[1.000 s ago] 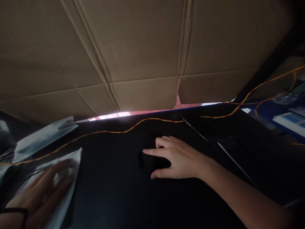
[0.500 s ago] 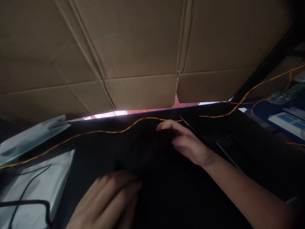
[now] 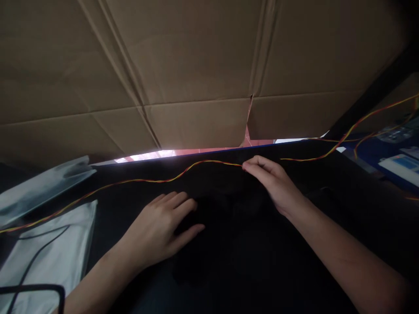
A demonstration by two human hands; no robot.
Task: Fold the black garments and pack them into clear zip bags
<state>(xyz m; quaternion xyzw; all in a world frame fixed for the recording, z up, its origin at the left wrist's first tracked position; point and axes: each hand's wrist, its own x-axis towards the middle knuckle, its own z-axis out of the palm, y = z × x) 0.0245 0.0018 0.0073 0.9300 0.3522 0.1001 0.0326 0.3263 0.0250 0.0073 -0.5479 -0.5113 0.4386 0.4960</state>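
Black material lies under and between my hands on a black surface; its outline is hard to make out. My left hand rests palm down at the left, thumb apart from the loosely bent fingers. At the right, my right hand has thumb and fingertips pinched together beside the red-and-yellow twisted wire. What the pinch holds is too dark to tell. The wire runs along the back of the surface and is hidden for a short stretch behind the right hand.
Pale plastic packets lie at the left, with a black cable over the lower one. A large cardboard sheet stands behind. At the far right, a white-and-blue pack lies on something blue.
My left hand has moved up and its fingers have spread. My right hand has shifted right, now pinching. The thin edges of flat dark objects at the right no longer show clearly.
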